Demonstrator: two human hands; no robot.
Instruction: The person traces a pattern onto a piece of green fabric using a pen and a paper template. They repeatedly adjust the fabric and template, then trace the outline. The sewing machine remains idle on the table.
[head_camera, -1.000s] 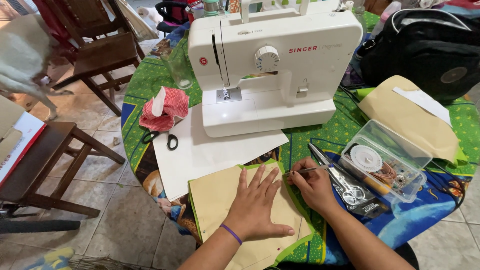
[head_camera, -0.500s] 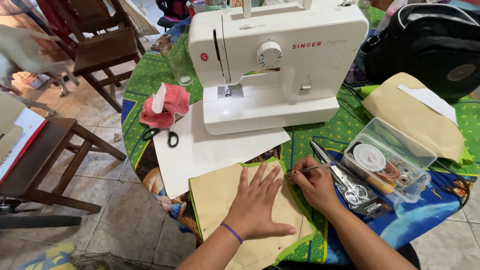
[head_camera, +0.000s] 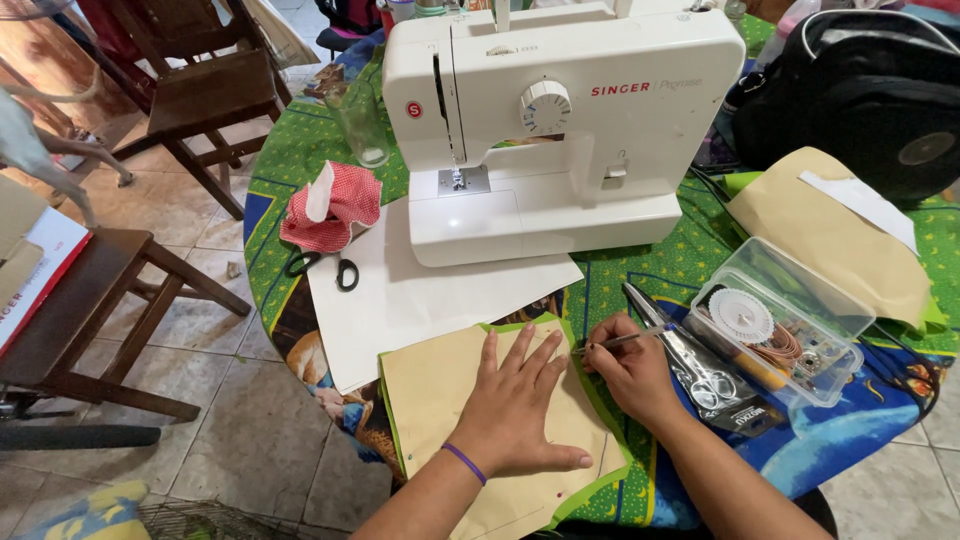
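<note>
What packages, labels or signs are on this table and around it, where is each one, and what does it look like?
Logo on the sewing machine: red round badge and red lettering, white front.
Clear plastic box: right of the right hand, rectangular, lid open.
Scissors package: beside that hand, clear, dark label.
Flat package: wooden stool, far left, white with red edge.

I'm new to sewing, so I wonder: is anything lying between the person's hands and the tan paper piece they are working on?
Nothing visible does. The left hand lies flat on the tan paper piece, and the right hand holds a thin pen with its tip at the paper's edge. The scissors lie off to the right.
</note>
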